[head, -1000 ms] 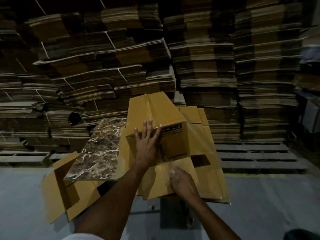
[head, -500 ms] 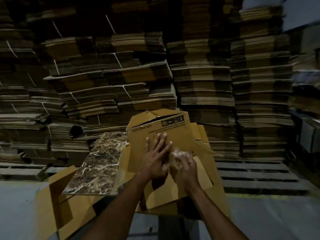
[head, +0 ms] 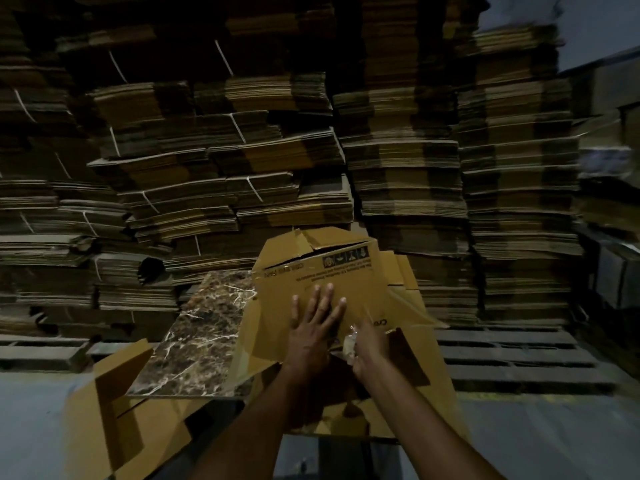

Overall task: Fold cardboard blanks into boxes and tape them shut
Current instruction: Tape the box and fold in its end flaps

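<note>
A brown cardboard box (head: 322,268) with black print stands partly folded at the centre, its far flaps bent inward. My left hand (head: 311,327) lies flat against its near panel, fingers straight and spread. Just right of it, my right hand (head: 367,348) grips a shiny clear roll of tape (head: 349,344) against the box. More loose cardboard blanks (head: 415,393) lie under and to the right of the box.
A dark marble-patterned slab (head: 201,337) lies left of the box. An opened cardboard blank (head: 114,417) sprawls at lower left on the grey floor. Tall stacks of bundled flat cardboard (head: 214,161) fill the background, resting on wooden pallets (head: 512,355).
The box has been tipped up and stands higher, its printed panel now facing me. My right hand rose from the lower flap to beside my left hand, carrying the tape.
</note>
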Action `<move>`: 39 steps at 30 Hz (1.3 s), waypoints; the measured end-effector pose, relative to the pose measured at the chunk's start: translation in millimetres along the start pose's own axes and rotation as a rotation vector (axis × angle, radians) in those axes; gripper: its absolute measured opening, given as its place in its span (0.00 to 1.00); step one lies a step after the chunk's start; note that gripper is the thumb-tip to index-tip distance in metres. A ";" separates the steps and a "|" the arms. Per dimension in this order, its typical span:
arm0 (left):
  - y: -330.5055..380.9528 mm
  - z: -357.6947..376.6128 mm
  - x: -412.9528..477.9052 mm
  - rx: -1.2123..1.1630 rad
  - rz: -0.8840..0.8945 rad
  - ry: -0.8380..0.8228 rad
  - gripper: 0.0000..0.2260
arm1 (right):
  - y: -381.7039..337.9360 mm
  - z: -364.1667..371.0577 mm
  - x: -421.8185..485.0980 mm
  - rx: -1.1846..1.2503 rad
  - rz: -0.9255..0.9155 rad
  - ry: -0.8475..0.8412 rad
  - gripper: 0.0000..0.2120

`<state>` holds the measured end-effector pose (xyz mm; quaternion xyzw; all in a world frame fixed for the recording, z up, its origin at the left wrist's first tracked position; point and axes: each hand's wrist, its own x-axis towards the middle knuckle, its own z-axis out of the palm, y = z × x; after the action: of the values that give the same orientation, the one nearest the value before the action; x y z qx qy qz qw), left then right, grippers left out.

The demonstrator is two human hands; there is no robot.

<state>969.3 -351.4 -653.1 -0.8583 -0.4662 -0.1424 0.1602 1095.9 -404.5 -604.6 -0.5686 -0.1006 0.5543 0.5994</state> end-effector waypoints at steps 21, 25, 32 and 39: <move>-24.1 47.3 -43.2 -0.155 0.018 -0.571 0.49 | 20.2 -85.7 -41.2 -0.150 0.051 -0.164 0.17; 26.4 17.4 -43.8 -0.796 -0.143 -0.487 0.30 | 15.1 -84.6 -38.7 0.027 0.062 -0.329 0.14; 111.3 -25.0 -49.5 -1.754 -0.861 -0.408 0.28 | 35.5 -77.0 -45.4 0.242 0.066 -0.277 0.13; 119.1 -11.7 -82.7 -1.702 -1.174 -0.133 0.23 | 73.5 -81.2 -64.8 0.192 0.113 -0.268 0.13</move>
<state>1025.6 -479.8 -691.9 -0.3312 -0.5642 -0.4326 -0.6203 1092.8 -520.4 -657.0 -0.4343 -0.0943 0.6651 0.6002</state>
